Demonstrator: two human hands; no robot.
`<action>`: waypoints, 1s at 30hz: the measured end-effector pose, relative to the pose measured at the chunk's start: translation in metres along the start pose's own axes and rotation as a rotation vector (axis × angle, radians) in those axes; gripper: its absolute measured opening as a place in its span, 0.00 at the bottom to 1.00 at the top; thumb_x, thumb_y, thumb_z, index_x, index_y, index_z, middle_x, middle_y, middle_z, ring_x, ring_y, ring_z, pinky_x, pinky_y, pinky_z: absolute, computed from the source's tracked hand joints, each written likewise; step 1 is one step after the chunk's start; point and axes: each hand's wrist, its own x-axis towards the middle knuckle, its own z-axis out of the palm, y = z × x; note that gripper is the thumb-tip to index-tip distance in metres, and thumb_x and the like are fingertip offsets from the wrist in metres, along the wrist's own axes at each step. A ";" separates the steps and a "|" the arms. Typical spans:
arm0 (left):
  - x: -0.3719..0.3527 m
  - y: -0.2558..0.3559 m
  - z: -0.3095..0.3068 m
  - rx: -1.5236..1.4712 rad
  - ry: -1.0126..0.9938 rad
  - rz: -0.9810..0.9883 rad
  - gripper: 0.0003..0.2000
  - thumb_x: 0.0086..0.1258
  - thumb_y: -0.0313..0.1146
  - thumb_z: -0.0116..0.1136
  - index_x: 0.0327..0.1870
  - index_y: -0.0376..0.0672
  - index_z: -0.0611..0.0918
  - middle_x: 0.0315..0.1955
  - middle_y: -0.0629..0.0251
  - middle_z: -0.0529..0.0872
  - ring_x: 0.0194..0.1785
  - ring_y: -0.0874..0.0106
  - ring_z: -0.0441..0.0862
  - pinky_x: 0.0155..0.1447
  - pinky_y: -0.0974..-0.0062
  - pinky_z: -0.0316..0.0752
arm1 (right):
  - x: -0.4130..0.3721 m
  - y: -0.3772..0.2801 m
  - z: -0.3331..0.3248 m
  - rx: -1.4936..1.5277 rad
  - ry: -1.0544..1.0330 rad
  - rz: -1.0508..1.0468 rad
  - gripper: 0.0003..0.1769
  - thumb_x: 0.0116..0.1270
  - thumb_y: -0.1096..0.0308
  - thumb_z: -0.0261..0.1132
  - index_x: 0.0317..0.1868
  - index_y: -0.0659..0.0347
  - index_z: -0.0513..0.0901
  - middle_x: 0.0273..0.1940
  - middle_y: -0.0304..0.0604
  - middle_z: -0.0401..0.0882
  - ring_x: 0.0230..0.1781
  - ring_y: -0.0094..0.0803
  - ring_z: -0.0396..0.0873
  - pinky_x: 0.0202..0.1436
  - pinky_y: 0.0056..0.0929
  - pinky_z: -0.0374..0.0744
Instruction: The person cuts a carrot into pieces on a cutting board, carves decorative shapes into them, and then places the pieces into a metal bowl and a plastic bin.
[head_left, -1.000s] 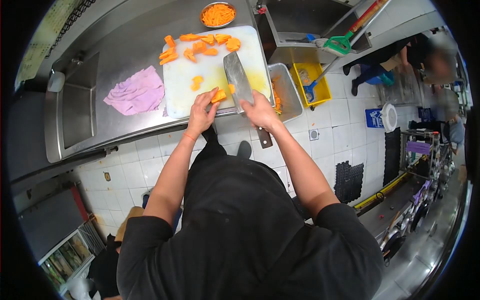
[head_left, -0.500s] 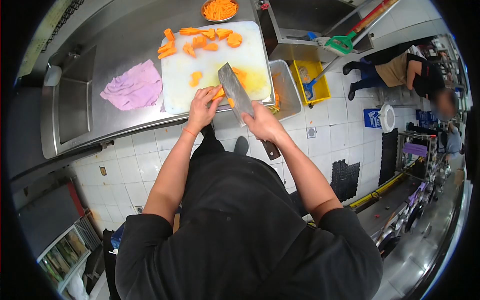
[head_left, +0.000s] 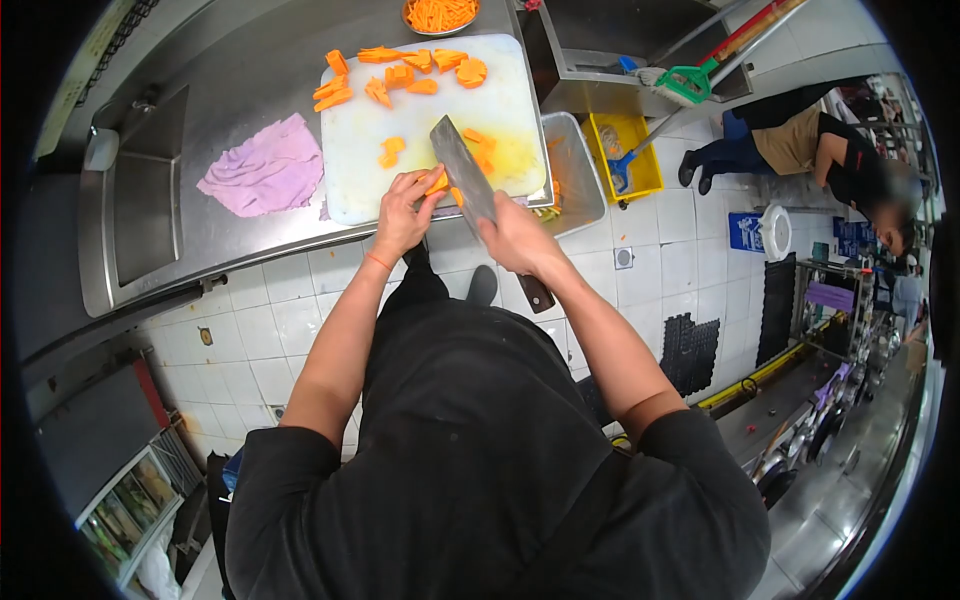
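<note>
My left hand (head_left: 403,212) pinches an orange piece of carrot (head_left: 437,184) near the front edge of the white cutting board (head_left: 350,170). A broad cleaver (head_left: 460,165) is gripped in my right hand (head_left: 520,238), with its dark handle (head_left: 536,292) sticking out below the palm. The blade stands beside my left fingertips, against the carrot. Cut carrot bits (head_left: 480,146) lie just right of the blade, and a few small pieces (head_left: 391,151) lie left of it. Several larger carrot chunks (head_left: 400,76) are spread along the board's far side.
A bowl of shredded carrot (head_left: 440,15) stands behind the board. To the left are a pink cloth (head_left: 265,170) and a sink (head_left: 145,190). On the right are a grey bin (head_left: 580,190), a yellow bucket (head_left: 640,175), brooms (head_left: 685,85) and another person (head_left: 800,145).
The cleaver and my right hand have shifted slightly up and left along the carrot. My left hand keeps its hold. The other person's legs and head have moved a little.
</note>
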 end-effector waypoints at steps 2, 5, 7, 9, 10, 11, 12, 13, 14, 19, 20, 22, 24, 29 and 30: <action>0.000 0.000 0.000 0.000 -0.007 -0.002 0.24 0.72 0.30 0.73 0.70 0.48 0.88 0.53 0.56 0.91 0.54 0.56 0.86 0.62 0.62 0.82 | 0.005 -0.007 -0.003 0.006 -0.009 0.003 0.21 0.82 0.64 0.61 0.58 0.80 0.75 0.45 0.79 0.86 0.50 0.73 0.87 0.59 0.61 0.82; 0.001 -0.002 0.000 0.006 -0.013 0.003 0.24 0.72 0.30 0.73 0.70 0.48 0.88 0.53 0.56 0.91 0.55 0.56 0.86 0.62 0.62 0.82 | 0.015 -0.002 0.000 -0.005 -0.010 -0.025 0.21 0.81 0.64 0.61 0.58 0.79 0.75 0.45 0.79 0.86 0.51 0.73 0.87 0.59 0.61 0.82; 0.000 -0.005 0.001 0.005 -0.007 0.010 0.24 0.72 0.30 0.73 0.70 0.48 0.88 0.53 0.56 0.91 0.55 0.56 0.86 0.62 0.61 0.82 | 0.019 -0.001 0.001 -0.021 0.002 -0.054 0.21 0.81 0.64 0.61 0.58 0.79 0.75 0.46 0.79 0.87 0.52 0.73 0.87 0.59 0.60 0.82; -0.001 -0.006 0.003 0.004 -0.003 0.023 0.24 0.72 0.30 0.73 0.70 0.48 0.88 0.53 0.56 0.91 0.56 0.55 0.86 0.63 0.61 0.82 | 0.022 -0.003 0.000 -0.029 -0.005 -0.052 0.21 0.81 0.64 0.61 0.59 0.79 0.75 0.47 0.79 0.87 0.53 0.73 0.87 0.60 0.60 0.82; -0.001 -0.006 0.003 0.006 -0.003 0.013 0.24 0.72 0.30 0.73 0.70 0.48 0.88 0.53 0.56 0.91 0.56 0.55 0.86 0.63 0.61 0.82 | 0.025 -0.001 0.001 -0.028 0.004 -0.053 0.21 0.81 0.64 0.61 0.59 0.79 0.75 0.47 0.79 0.87 0.53 0.73 0.87 0.60 0.60 0.82; -0.001 -0.006 0.003 0.010 -0.003 0.005 0.24 0.72 0.30 0.73 0.70 0.48 0.88 0.53 0.56 0.91 0.56 0.55 0.87 0.63 0.61 0.82 | 0.030 0.001 0.003 -0.037 0.008 -0.074 0.21 0.81 0.64 0.61 0.59 0.79 0.75 0.47 0.78 0.87 0.50 0.71 0.88 0.58 0.59 0.83; 0.000 -0.005 0.003 0.014 -0.002 0.018 0.24 0.72 0.30 0.73 0.70 0.48 0.88 0.53 0.56 0.91 0.56 0.55 0.87 0.63 0.61 0.82 | 0.031 -0.004 0.001 -0.045 0.014 -0.097 0.21 0.81 0.64 0.61 0.59 0.79 0.75 0.46 0.76 0.87 0.48 0.69 0.89 0.55 0.58 0.84; 0.000 -0.005 0.002 0.034 -0.007 0.014 0.24 0.72 0.30 0.73 0.70 0.48 0.88 0.54 0.55 0.92 0.57 0.56 0.88 0.64 0.62 0.83 | 0.030 -0.008 -0.003 -0.041 0.026 -0.102 0.21 0.81 0.64 0.61 0.59 0.79 0.75 0.46 0.76 0.87 0.48 0.69 0.89 0.55 0.58 0.84; -0.001 -0.005 0.002 0.052 -0.014 0.006 0.24 0.72 0.30 0.74 0.71 0.47 0.88 0.54 0.55 0.92 0.57 0.57 0.89 0.64 0.63 0.83 | 0.028 -0.011 -0.006 0.000 -0.027 -0.036 0.21 0.81 0.64 0.61 0.59 0.78 0.75 0.46 0.74 0.88 0.43 0.66 0.90 0.51 0.56 0.85; 0.001 -0.002 0.004 0.025 -0.006 -0.005 0.24 0.72 0.30 0.74 0.70 0.48 0.88 0.53 0.56 0.92 0.57 0.57 0.88 0.64 0.63 0.83 | 0.020 0.005 0.002 0.109 0.001 -0.039 0.20 0.82 0.64 0.62 0.60 0.76 0.75 0.42 0.68 0.89 0.31 0.54 0.90 0.39 0.50 0.86; 0.001 -0.001 0.004 -0.007 -0.003 -0.016 0.24 0.72 0.30 0.73 0.70 0.49 0.89 0.53 0.57 0.92 0.57 0.56 0.87 0.64 0.62 0.83 | 0.020 0.014 0.006 0.154 0.034 -0.041 0.23 0.81 0.62 0.63 0.63 0.76 0.75 0.42 0.65 0.89 0.33 0.54 0.90 0.40 0.49 0.86; 0.002 -0.001 0.004 0.005 0.011 -0.022 0.23 0.72 0.31 0.74 0.69 0.49 0.89 0.53 0.57 0.92 0.57 0.56 0.87 0.64 0.61 0.82 | 0.011 0.015 0.000 0.198 0.058 -0.043 0.27 0.81 0.60 0.64 0.67 0.76 0.75 0.41 0.63 0.89 0.35 0.53 0.90 0.42 0.48 0.85; -0.001 -0.001 0.004 0.011 0.019 -0.030 0.23 0.72 0.31 0.74 0.69 0.50 0.89 0.53 0.57 0.92 0.57 0.56 0.87 0.64 0.61 0.82 | -0.003 0.009 -0.015 0.326 0.046 0.086 0.27 0.81 0.59 0.65 0.66 0.75 0.75 0.31 0.52 0.86 0.20 0.39 0.83 0.26 0.41 0.80; 0.003 0.000 0.000 0.020 -0.026 -0.036 0.22 0.73 0.33 0.73 0.68 0.51 0.90 0.53 0.58 0.92 0.57 0.55 0.87 0.65 0.61 0.82 | -0.007 0.008 -0.023 0.247 -0.037 0.129 0.25 0.82 0.61 0.64 0.63 0.77 0.74 0.32 0.53 0.86 0.19 0.38 0.83 0.25 0.41 0.81; 0.003 -0.001 -0.001 0.020 -0.027 -0.042 0.22 0.73 0.33 0.73 0.68 0.51 0.90 0.53 0.58 0.92 0.57 0.55 0.87 0.65 0.61 0.82 | -0.008 0.008 -0.021 0.254 -0.053 0.122 0.24 0.82 0.61 0.64 0.63 0.77 0.74 0.32 0.54 0.86 0.19 0.38 0.83 0.25 0.41 0.81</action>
